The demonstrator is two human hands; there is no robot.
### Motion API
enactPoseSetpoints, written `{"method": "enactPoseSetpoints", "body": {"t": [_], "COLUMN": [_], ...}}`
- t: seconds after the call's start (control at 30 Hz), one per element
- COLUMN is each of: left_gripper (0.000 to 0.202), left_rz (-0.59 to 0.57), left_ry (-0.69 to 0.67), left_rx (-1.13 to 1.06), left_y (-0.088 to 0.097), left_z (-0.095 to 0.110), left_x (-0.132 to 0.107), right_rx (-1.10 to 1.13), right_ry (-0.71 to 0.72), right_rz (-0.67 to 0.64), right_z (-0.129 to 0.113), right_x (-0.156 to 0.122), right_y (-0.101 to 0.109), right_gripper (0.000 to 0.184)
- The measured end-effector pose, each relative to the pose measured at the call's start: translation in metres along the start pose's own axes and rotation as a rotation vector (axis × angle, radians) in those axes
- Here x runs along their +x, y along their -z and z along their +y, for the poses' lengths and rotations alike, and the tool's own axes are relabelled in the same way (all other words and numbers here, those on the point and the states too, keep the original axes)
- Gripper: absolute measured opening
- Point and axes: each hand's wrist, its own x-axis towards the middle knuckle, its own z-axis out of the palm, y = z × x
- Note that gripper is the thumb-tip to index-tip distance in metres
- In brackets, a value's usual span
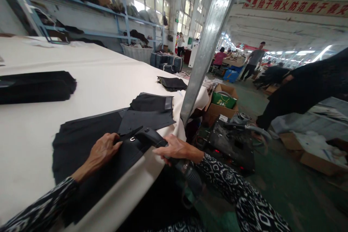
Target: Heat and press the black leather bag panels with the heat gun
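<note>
Black fabric pieces (87,134) lie overlapped near the front edge of the white-covered table (108,65). My left hand (104,150) rests on them, its fingers bent and closed at the fabric near the tool's tip. My right hand (176,148) is wrapped round the handle of a black hand-held tool (149,136) with a ribbed hose (191,177) hanging below. The tool's head is over the fabric, beside a small shiny U-shaped mark or part (132,139); its working face is hidden.
A metal post (209,40) stands at the table's right edge. Another black fabric stack (38,86) lies left, and a folded black piece (172,83) farther back. On the floor at right are a black machine (231,145) with red lights, cartons (323,157) and a bending person (307,87).
</note>
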Motion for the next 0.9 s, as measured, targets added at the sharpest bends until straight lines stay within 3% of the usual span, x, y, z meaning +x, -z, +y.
{"method": "enactPoseSetpoints", "body": {"t": [0.37,0.5,0.67,0.77,0.9], "left_gripper": [0.031,0.029,0.027,0.031,0.035], "left_rz": [-0.032,-0.027,-0.038,-0.056,-0.068], "left_ry": [0.054,0.048,0.063,0.068,0.061], "left_rx": [-0.257,-0.314,-0.345,-0.354,-0.349], "left_y": [0.007,0.007,0.012,0.016,0.014], "left_z": [-0.006,-0.005,-0.001,0.002,0.001], "left_x": [-0.002,-0.005,-0.006,-0.005,-0.004], "right_rx": [-0.107,0.004,0.001,-0.006,0.001], "right_ry": [-0.057,-0.005,0.036,0.011,0.002], "right_rz": [-0.097,-0.081,0.11,0.079,-0.021], "right_z": [-0.02,-0.025,-0.038,-0.037,-0.022], "right_x": [0.042,0.034,0.012,0.008,0.021], "right_y": [-0.007,0.0,0.018,0.02,0.007], "right_gripper": [0.028,0.03,0.026,0.027,0.031]}}
